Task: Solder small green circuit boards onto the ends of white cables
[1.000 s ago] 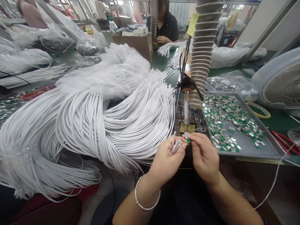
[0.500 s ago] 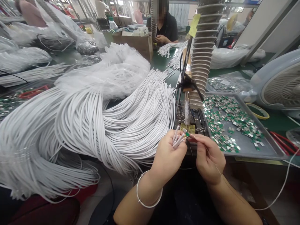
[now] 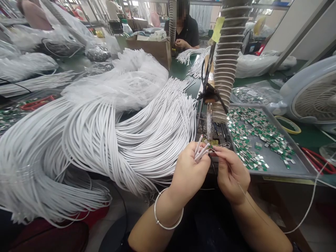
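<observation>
White cables point(image 3: 202, 153) near the soldering iron point(image 3: 209, 122)
Your left hand point(image 3: 191, 168) is clamped on them, perhaps so the tips stand free; your right hand point(image 3: 233, 175) pinches thin wire point(image 3: 242, 190).

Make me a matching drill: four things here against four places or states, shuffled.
1. left hand
2. grey tray
3. fan
4. silver bracelet

A. at the view's right edge
B. around the left forearm
C. holding white cable ends
D. bearing small green-and-silver pieces

Pairs: 1-C, 2-D, 3-A, 4-B
</observation>
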{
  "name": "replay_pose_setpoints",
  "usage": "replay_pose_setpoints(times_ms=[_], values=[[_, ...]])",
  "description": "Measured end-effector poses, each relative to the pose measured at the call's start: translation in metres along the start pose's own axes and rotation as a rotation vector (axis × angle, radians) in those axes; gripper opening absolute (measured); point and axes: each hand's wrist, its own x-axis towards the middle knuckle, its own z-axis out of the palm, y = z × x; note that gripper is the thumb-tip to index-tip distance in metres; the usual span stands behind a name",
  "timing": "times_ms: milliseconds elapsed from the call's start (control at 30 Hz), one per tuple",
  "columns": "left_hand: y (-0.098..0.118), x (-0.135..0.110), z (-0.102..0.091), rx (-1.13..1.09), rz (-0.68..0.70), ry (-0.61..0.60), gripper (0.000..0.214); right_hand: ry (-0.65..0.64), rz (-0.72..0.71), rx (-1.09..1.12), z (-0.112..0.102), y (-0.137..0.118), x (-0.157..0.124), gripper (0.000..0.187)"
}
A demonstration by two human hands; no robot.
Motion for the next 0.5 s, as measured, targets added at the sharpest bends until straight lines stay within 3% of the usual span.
replay_pose_setpoints(times_ms=[500], values=[[0.0033, -0.0026, -0.0007, -0.012, 0.044, 0.026, 0.007, -0.005, -0.015, -0.014, 0.0001, -0.0054, 0.0031, 0.027]])
